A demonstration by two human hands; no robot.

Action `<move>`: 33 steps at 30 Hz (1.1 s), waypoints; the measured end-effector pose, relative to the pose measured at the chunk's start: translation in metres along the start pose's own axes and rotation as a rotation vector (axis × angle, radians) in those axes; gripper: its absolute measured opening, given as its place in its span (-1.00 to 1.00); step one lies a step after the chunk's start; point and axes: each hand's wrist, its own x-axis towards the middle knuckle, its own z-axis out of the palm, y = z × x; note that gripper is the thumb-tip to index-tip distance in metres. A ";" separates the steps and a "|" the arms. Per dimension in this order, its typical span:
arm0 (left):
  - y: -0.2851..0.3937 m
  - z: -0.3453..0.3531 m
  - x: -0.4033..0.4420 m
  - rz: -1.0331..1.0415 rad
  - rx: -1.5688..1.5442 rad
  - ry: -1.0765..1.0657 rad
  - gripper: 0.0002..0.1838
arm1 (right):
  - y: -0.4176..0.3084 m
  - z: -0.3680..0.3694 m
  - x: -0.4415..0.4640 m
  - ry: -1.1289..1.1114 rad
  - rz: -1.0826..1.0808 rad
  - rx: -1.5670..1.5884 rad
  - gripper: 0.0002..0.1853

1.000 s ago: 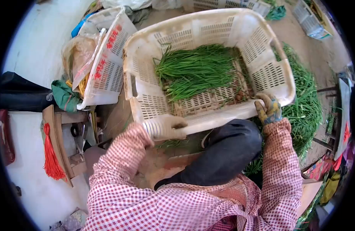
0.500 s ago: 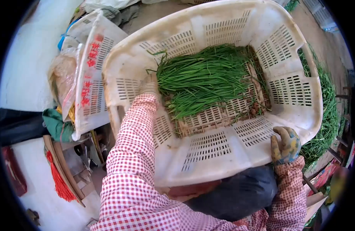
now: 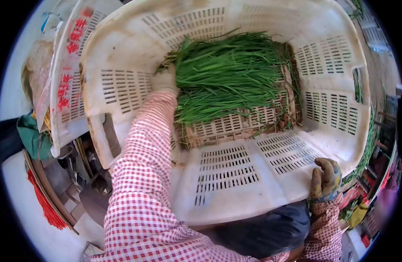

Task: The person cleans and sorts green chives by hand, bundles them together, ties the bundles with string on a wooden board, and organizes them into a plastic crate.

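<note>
A large white plastic basket [image 3: 227,205] with slotted walls fills the middle of the view. A bunch of long green Chinese chives [image 3: 227,74] lies on its floor, leaves pointing right. My left hand [image 3: 165,81], in a pale glove, reaches inside and closes around the left ends of the chives; its fingertips are partly hidden, and the upper leaves there look blurred. On the basket's near right rim is my right hand [image 3: 326,180], in a yellow and blue stained glove, with fingers curled over the edge.
A second white basket with red lettering [image 3: 70,70] stands at the left, a clear plastic bag [image 3: 38,72] beside it. A red tassel [image 3: 46,203] hangs at lower left. More green stalks [image 3: 364,153] lie beyond the right wall. Brown soil bits [image 3: 286,120] dot the basket floor.
The view has shifted closer, so the basket looks larger. My left hand has moved up along the chives' left ends, which now look raised. My right hand stays at the rim.
</note>
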 end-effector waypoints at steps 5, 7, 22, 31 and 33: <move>0.022 0.070 -0.042 -0.025 -0.099 0.170 -0.04 | 0.004 0.006 -0.004 0.058 -0.008 0.022 -0.74; 0.023 0.077 -0.045 -0.017 -0.194 0.188 -0.11 | 0.005 0.008 -0.005 0.089 -0.042 0.022 -0.74; 0.026 0.070 -0.098 0.018 -0.108 0.055 -0.22 | 0.010 0.006 -0.002 0.124 -0.120 0.054 -0.75; 0.014 -0.007 -0.089 0.166 0.039 -0.321 -0.20 | 0.013 0.007 -0.004 0.129 -0.113 0.063 -0.76; 0.016 -0.007 -0.089 0.207 0.154 -0.250 -0.23 | 0.014 0.007 -0.003 0.144 -0.154 0.069 -0.76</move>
